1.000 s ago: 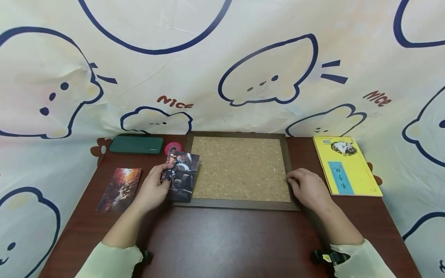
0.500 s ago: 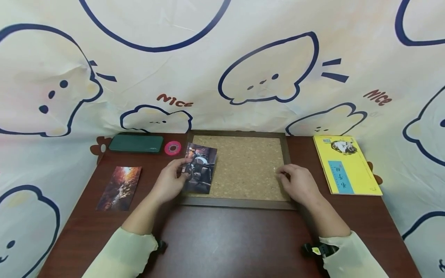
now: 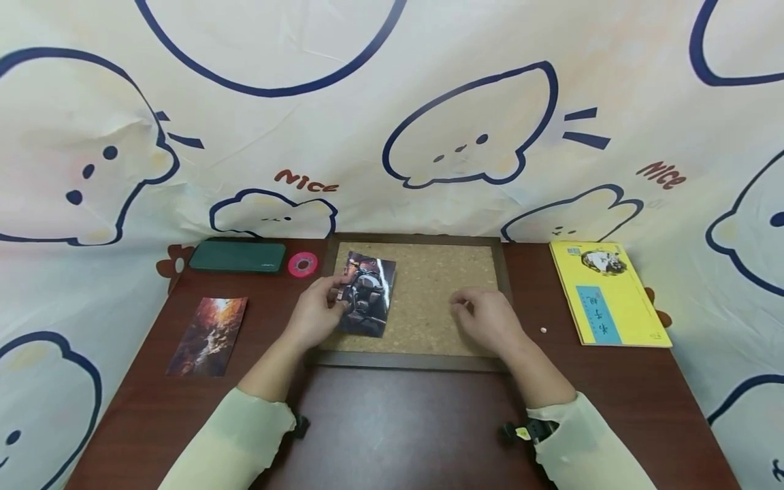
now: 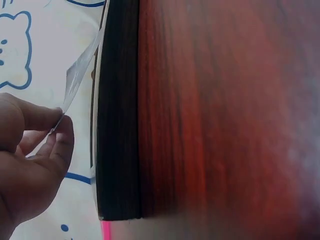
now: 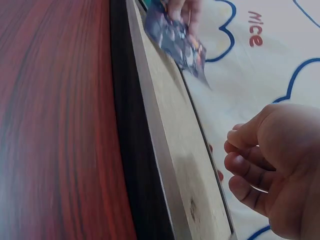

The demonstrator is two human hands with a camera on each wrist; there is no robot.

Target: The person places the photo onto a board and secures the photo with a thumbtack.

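Observation:
My left hand (image 3: 315, 309) pinches a dark photo card (image 3: 369, 296) by its left edge, tilted over the left part of a framed cork board (image 3: 429, 299). The left wrist view shows that card (image 4: 77, 75) nearly edge-on between thumb and fingers. Above the board's right part is my right hand (image 3: 486, 316), fingers curled and thumb close to the index finger. In the right wrist view, the right hand (image 5: 280, 165) hovers beside the frame; I cannot tell whether something tiny is between its fingertips. A small white bit (image 3: 543, 330) lies right of the board.
Another card with a fiery picture (image 3: 208, 337) lies at the left. Behind it are a dark green case (image 3: 237, 256) and a pink ring-shaped roll (image 3: 303, 254). A yellow book (image 3: 633, 299) lies at the right. A patterned cloth (image 3: 367, 136) hangs along the table's back edge.
My left hand has carried the card rightward from the board's left edge to over the cork. The right hand has moved left from the frame's right side, uncovering the small white bit.

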